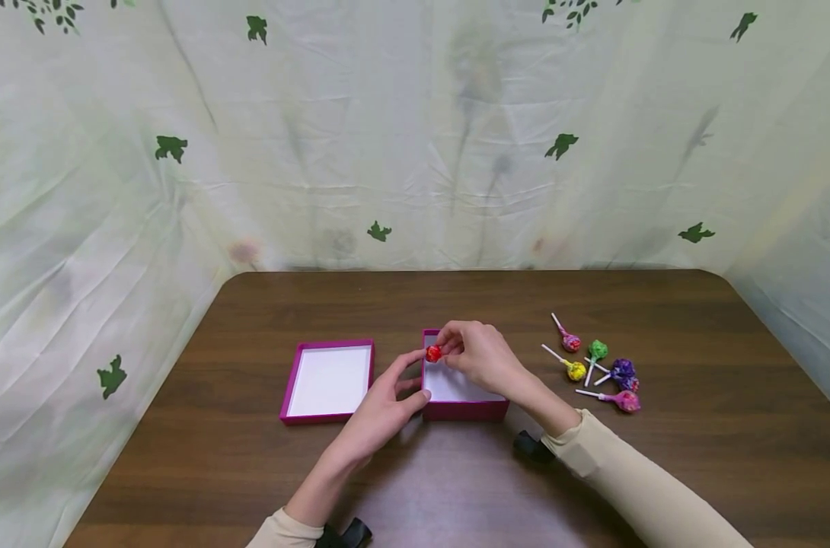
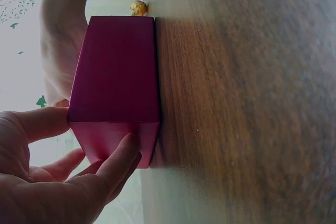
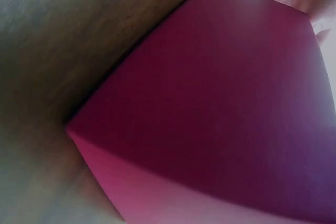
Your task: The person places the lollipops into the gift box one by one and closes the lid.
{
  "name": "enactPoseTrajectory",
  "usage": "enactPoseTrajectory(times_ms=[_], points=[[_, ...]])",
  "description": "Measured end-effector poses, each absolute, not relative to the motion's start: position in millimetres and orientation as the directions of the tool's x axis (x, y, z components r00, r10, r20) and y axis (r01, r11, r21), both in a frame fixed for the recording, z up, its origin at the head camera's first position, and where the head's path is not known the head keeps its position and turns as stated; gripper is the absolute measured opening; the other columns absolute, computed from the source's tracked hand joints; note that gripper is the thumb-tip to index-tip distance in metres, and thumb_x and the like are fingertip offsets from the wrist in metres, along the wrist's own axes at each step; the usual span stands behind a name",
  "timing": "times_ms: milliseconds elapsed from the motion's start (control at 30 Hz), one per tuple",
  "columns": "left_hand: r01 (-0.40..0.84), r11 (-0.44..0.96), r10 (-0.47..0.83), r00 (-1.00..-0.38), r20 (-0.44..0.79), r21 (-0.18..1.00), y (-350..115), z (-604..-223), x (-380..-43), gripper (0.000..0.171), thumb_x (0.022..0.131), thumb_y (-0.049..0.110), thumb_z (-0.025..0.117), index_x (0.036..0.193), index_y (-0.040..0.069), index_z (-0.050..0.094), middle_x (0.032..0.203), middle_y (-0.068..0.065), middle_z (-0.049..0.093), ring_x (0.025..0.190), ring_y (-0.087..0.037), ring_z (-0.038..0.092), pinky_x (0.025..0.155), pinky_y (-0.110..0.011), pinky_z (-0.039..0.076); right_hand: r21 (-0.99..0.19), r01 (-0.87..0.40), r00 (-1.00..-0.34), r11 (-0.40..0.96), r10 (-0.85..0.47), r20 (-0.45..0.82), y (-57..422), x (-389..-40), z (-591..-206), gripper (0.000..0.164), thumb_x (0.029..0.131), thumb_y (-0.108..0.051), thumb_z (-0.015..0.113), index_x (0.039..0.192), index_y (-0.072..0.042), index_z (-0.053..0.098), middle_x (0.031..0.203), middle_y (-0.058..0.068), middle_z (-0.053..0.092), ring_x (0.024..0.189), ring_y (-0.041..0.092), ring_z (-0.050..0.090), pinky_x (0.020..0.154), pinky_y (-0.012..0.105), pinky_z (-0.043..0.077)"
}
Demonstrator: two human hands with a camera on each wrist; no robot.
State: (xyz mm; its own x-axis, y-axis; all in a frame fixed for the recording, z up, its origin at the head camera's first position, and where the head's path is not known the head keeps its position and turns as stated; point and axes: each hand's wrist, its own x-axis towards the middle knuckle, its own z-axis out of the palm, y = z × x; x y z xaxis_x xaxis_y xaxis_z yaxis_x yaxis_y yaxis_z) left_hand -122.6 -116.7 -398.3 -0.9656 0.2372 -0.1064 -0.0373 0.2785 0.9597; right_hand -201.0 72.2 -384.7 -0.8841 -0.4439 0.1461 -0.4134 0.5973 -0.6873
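Fingers of my right hand are bent and drawn close to my thumb, pinching a small, round, glossy red sweet; whether it has a stick, I cannot tell. The sweet sits at the left rim of a deep magenta, rectangular, open box with a white inside, and how high it is above that rim I cannot tell.

My left hand is loosely spread, thumb at the box's near left corner, other fingers lightly bent against its left wall; my left index fingertip reaches up just beside the sweet.

To the left of the box lies a shallow, square, magenta-edged lid, white inside facing up. Right of my right hand, a loose group of lollipops on white sticks rests on the table: one pink, one yellow, one green, one purple, and a second pink one nearest me.

Cream sleeves cover my forearms. Beneath everything is a dark brown wood-grain table; beyond it hangs a pale curtain with green leaf shapes.
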Motion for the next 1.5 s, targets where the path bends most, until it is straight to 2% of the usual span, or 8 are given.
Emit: enactPoseTrajectory(times_ms=[233,433,800,1033,1500], points=[[-0.032,0.266,0.236,-0.967,-0.097,0.963,-116.1,-398.2,-122.5,0.058,0.095,0.016,0.063,0.148,0.02,0.041,0.152,-0.008,0.039,0.129,-0.036,0.049,0.096,-0.055,0.045,-0.688,-0.412,-0.893,0.598,-0.415,0.174,69.5,-201.0,-387.4,0.02,0.078,0.005,0.071,0.09,-0.011,0.072,0.079,0.0,0.071,0.07,0.006,0.063,0.068,0.03,0.05],[-0.042,0.269,0.235,-0.966,-0.107,0.962,-116.5,-398.7,-123.2,0.057,0.095,0.015,0.063,0.148,0.02,0.041,0.152,-0.008,0.039,0.13,-0.036,0.048,0.096,-0.055,0.046,-0.674,-0.389,-0.905,0.628,-0.397,0.152,65.4,-203.2,-390.9,0.02,0.08,0.007,0.07,0.09,-0.01,0.072,0.078,-0.001,0.071,0.07,0.006,0.064,0.071,0.031,0.05],[-0.059,0.306,0.193,-0.973,-0.123,0.95,-118.3,-396.4,-124.5,0.056,0.093,0.015,0.065,0.146,0.02,0.045,0.147,-0.007,0.046,0.126,-0.034,0.052,0.094,-0.054,0.048,-0.612,-0.434,-0.892,0.661,-0.411,0.189,58.5,-208.4,-395.8,0.017,0.08,0.004,0.072,0.088,-0.011,0.075,0.08,0.001,0.072,0.075,0.012,0.065,0.07,0.031,0.051],[-0.054,0.319,0.181,-0.976,-0.117,0.946,-119.5,-396.8,-124.7,0.056,0.092,0.015,0.066,0.144,0.019,0.047,0.145,-0.008,0.048,0.124,-0.033,0.054,0.093,-0.055,0.048,-0.575,-0.423,-0.898,0.7,-0.406,0.167,53.7,-212.0,-397.1,0.015,0.08,0.001,0.073,0.087,-0.012,0.078,0.077,-0.003,0.073,0.079,0.014,0.066,0.07,0.032,0.049],[-0.051,0.295,0.192,-0.975,-0.111,0.954,-120.2,-398.9,-123.3,0.056,0.093,0.013,0.064,0.146,0.017,0.045,0.148,-0.01,0.044,0.126,-0.036,0.052,0.094,-0.052,0.049,-0.599,-0.381,-0.916,0.705,-0.376,0.14,49.6,-208.8,-395.4,0.013,0.081,-0.004,0.077,0.092,-0.01,0.079,0.082,0.001,0.074,0.083,0.018,0.067,0.072,0.034,0.048]])
